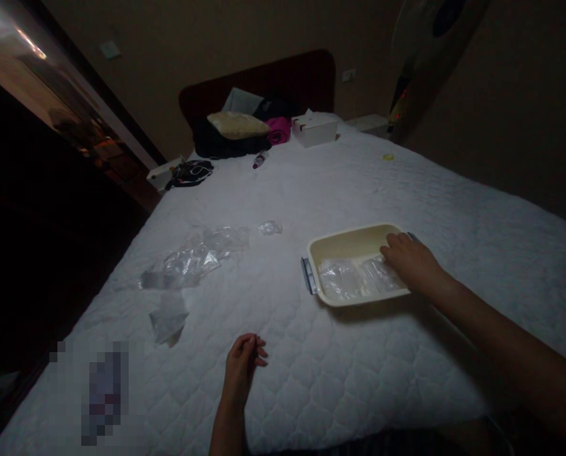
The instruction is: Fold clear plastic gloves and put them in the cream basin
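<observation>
A cream plastic bin [354, 237] with grey side handles stands on the white quilted bed. In it lie clear plastic bags [342, 278]. My right hand [413, 263] reaches over the bin's right end, its fingers curled closed against a clear plastic bag [380, 273]; the fingertips are partly hidden. Low in the middle, my left hand [246, 354] hovers near the quilt, fingers loosely bent and apart, with nothing visible in them. Left of the bin lie crumpled clear plastic bags [192, 259], a small clear packet [270, 227] and a whitish plastic piece [169, 316].
At the headboard are a beige pillow [238, 125], a pink roll [279, 130] and a white box [315, 130]. A small bottle [260, 159], dark cables [192, 172] and a yellow tape roll [388, 157] lie on the bed. A blurred patch [105, 392] covers something at lower left.
</observation>
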`<state>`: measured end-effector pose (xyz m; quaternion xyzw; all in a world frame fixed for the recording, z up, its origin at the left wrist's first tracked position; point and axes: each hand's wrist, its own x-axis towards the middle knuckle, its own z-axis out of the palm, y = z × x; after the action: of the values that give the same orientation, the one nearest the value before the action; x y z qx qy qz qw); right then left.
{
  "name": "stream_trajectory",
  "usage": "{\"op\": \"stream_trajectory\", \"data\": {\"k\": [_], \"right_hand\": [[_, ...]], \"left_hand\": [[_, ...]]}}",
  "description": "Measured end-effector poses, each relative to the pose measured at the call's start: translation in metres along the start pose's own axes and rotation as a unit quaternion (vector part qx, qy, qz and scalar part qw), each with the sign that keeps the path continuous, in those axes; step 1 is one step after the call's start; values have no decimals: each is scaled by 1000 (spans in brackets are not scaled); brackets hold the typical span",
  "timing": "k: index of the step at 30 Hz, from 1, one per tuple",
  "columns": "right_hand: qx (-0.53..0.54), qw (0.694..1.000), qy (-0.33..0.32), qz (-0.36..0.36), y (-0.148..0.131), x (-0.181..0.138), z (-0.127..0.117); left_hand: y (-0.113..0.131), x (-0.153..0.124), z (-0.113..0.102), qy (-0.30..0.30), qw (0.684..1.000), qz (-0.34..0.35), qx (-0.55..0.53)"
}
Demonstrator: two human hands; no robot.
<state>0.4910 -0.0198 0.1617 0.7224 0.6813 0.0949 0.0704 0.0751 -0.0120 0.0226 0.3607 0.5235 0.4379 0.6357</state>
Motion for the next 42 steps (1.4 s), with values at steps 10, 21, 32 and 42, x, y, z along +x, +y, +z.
{"op": "stream_trajectory", "data": {"k": [10,21,32,42], "right_hand": [[208,956,-205,-33,10,17,23],[222,943,-246,-39,9,29,49],[216,954,-208,-14,10,26,15],[276,928,154,-199,-149,0,-43]], "left_hand": [[1,0,-1,-5,1000,1,1],[7,-3,3,-14,1000,-5,-25],[6,-2,2,-23,999,6,-27],[7,-3,4,-36,998,13,-47]]}}
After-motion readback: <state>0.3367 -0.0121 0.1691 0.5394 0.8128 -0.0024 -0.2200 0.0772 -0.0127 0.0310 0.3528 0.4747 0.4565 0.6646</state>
